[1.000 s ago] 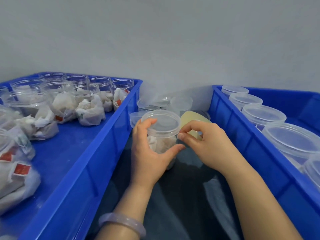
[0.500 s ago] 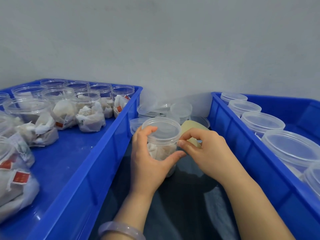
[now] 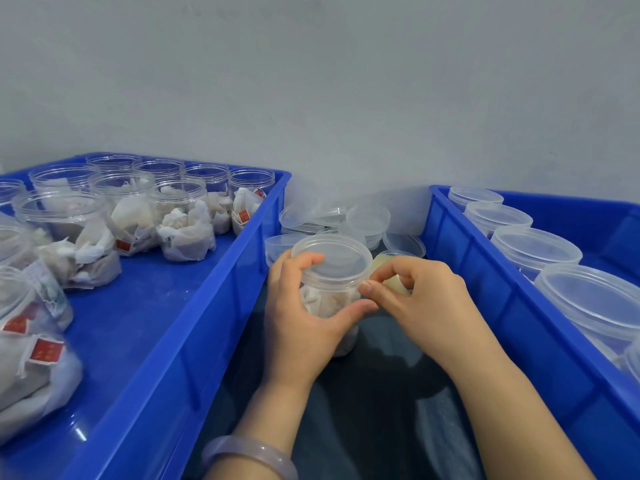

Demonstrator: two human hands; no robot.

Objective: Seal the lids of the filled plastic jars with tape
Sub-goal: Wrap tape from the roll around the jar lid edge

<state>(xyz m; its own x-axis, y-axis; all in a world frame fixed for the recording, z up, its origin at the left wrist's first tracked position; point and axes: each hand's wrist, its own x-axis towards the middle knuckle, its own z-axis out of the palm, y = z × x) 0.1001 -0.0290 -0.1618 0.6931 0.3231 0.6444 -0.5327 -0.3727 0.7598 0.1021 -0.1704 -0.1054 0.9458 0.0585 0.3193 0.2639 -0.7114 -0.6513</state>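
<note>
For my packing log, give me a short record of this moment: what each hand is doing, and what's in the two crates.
left hand: grips the filled jar, lid on
right hand: pinches at the lid's rim; tape strip not discernible
behind right hand: yellowish roll, likely tape
left crate: open filled jars
right crate: lidded jars
between crates: loose lids

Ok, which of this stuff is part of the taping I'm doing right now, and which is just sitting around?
In use: jar, gripped by the left hand; its lid; tape roll, held in the right hand at the lid's edge.
Sitting around: loose lids behind; open jars in the left bin; lidded jars in the right bin.
</note>
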